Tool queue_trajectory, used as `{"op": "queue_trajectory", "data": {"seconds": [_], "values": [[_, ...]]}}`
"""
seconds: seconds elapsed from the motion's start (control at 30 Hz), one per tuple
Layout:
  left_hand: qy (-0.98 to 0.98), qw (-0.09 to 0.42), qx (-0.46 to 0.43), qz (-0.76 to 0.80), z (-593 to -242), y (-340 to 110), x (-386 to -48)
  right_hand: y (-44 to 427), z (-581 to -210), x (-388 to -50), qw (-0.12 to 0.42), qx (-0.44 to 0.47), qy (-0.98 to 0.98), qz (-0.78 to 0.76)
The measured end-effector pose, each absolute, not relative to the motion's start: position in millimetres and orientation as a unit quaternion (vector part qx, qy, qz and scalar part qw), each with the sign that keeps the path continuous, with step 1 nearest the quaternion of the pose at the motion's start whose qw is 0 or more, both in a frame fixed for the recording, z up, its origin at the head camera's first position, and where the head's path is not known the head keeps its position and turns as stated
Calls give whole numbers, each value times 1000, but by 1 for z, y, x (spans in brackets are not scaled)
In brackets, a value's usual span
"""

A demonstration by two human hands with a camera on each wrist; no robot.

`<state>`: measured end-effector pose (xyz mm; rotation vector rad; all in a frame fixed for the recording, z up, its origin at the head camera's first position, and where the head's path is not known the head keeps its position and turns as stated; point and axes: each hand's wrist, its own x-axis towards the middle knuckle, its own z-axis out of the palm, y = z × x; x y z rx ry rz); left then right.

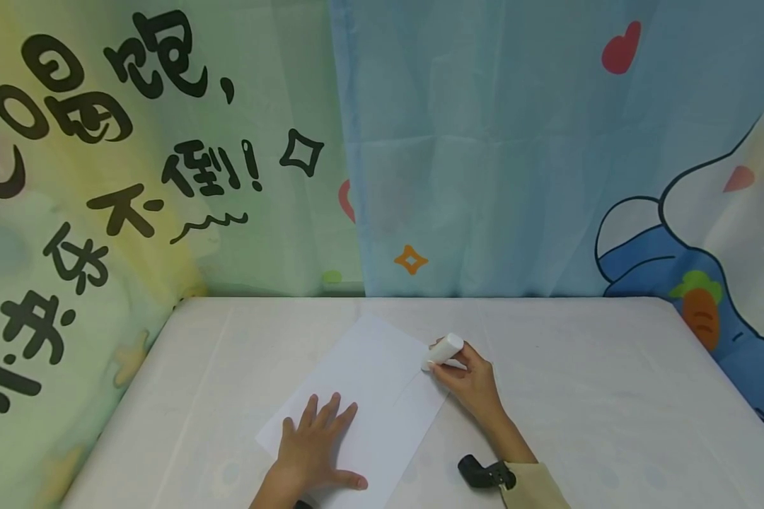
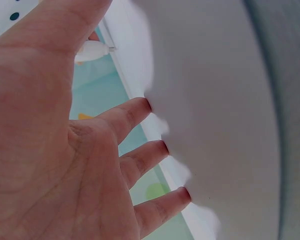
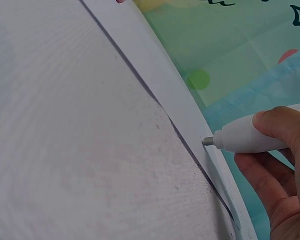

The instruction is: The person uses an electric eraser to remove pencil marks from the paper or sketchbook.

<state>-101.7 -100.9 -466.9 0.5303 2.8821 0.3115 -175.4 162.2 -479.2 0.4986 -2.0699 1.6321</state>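
A sheet of white paper [image 1: 363,382] lies at an angle on the table. My left hand [image 1: 315,449] rests on its lower left part with the fingers spread; in the left wrist view the fingertips [image 2: 162,147] touch the paper. Near the sheet's right corner, my right hand [image 1: 474,382] grips a thick white bottle [image 1: 444,350] between thumb and fingers, holding it tilted. The right wrist view shows the bottle's narrow metal tip [image 3: 208,141] at the paper surface, close to the edge. Whether it touches, I cannot tell.
A white cloth covers the table [image 1: 579,382]. Behind it hangs a printed curtain [image 1: 484,141] in green and blue. A black device [image 1: 484,474] is strapped at the right wrist, by a beige sleeve [image 1: 535,486].
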Motion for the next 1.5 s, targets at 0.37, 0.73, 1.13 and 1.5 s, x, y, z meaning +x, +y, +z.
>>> {"op": "queue_trajectory", "data": {"seconds": [0.37,0.73,1.13,1.5], "values": [[974,100,178,102,-468,-101,-102,162,-480,-176,234,185,-749,591],[973,103,175,109,-466,-100,-102,162,-481,-176,244,186,-747,590],[972,101,178,113,-466,-101,-101,162,-481,-176,236,187,-747,592],[972,104,178,110,-467,-100,-102,162,-481,-176,233,197,-734,607]]}}
